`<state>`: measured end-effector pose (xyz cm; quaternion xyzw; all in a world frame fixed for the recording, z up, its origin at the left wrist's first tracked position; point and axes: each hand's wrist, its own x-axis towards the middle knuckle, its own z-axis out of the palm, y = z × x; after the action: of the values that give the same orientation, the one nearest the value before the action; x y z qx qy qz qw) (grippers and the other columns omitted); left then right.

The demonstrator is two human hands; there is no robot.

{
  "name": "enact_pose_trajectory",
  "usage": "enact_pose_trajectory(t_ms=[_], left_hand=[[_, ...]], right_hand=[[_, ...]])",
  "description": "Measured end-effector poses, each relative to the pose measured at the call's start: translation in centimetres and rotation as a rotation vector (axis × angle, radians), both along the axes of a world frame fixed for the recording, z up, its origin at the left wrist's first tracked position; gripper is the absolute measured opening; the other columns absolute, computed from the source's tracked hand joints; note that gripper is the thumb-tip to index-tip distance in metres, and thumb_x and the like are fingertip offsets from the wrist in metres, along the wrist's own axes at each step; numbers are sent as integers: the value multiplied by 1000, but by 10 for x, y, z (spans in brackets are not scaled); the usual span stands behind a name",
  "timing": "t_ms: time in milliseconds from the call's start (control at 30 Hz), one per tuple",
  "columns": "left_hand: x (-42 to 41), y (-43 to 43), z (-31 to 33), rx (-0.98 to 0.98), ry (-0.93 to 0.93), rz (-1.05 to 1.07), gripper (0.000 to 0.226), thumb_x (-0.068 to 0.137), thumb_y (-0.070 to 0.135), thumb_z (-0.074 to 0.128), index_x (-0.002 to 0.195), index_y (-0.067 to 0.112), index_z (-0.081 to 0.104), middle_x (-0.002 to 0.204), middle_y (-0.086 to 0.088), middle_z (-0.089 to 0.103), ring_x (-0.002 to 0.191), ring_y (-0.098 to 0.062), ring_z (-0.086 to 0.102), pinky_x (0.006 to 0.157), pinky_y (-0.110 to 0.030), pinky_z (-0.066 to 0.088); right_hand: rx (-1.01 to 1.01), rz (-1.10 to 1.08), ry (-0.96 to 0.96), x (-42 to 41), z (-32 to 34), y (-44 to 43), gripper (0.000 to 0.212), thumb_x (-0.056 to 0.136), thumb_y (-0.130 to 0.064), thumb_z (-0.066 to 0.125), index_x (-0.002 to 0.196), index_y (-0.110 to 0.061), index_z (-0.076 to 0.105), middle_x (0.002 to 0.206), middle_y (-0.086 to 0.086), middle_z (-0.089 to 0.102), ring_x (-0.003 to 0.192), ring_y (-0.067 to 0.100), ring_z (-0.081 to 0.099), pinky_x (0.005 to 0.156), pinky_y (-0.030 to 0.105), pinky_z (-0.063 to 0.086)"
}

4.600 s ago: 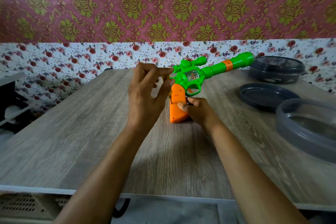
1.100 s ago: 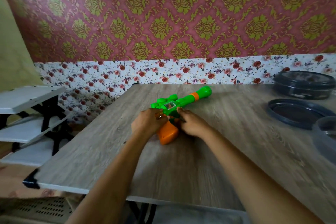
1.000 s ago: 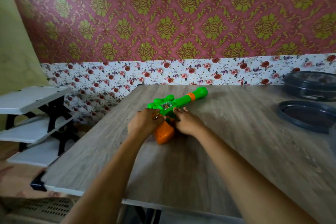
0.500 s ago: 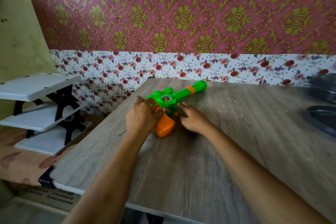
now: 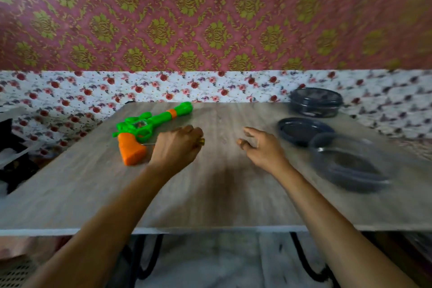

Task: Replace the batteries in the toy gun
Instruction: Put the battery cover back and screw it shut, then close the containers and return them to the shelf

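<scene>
On the wooden table (image 5: 222, 194), toward its far left corner, the toy gun (image 5: 145, 131) lies flat on its side. Its green barrel runs away from the orange grip (image 5: 131, 152) toward the wall, with an orange band near the muzzle, and the grip points back toward the near edge of the table. Neither hand touches the gun.

Just right of the gun's grip, the left hand (image 5: 176, 148) hovers palm down with its fingers curled under, so what the fingertips close on is hidden. A thin metal shaft (image 5: 147, 144) sticks out from under this hand toward the grip; it looks like a slim tool, but the blur makes it hard to tell. A gold ring (image 5: 201, 141) shows on 1 finger.

Farther right of the gun, well apart from it, the right hand (image 5: 261, 149) is held loosely spread and empty, thumb and fingers apart above the bare wood.

Beyond that hand, on the side of the table opposite the gun, sit 3 dark round plastic pieces: a closed container (image 5: 315, 101) near the wall, a flat lid (image 5: 302, 131) in front of it, and a blurred clear-walled bowl (image 5: 348, 161) nearest the camera. Whether the gun's battery cover is on or off cannot be told from this angle.
</scene>
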<state>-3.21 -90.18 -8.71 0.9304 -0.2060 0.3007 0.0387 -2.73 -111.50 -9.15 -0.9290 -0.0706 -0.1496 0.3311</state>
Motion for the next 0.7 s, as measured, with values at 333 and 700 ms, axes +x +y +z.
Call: enact_pose_trajectory(t_ms=[333, 700], left_hand=[[51, -199, 11, 31, 223, -33, 25, 94, 24, 47, 111, 14, 62, 109, -9, 58, 92, -30, 60, 74, -34, 48], [107, -249, -24, 20, 470, 3, 27, 92, 38, 47, 104, 21, 65, 106, -6, 65, 92, -23, 61, 82, -33, 50]], right_hand=[[-2, -370, -202, -75, 28, -179, 46, 89, -30, 56, 131, -12, 51, 131, 9, 57, 121, 25, 53, 98, 35, 45], [52, -512, 102, -68, -12, -213, 69, 95, -41, 41, 147, -5, 14, 151, 19, 24, 136, 34, 30, 107, 40, 31]])
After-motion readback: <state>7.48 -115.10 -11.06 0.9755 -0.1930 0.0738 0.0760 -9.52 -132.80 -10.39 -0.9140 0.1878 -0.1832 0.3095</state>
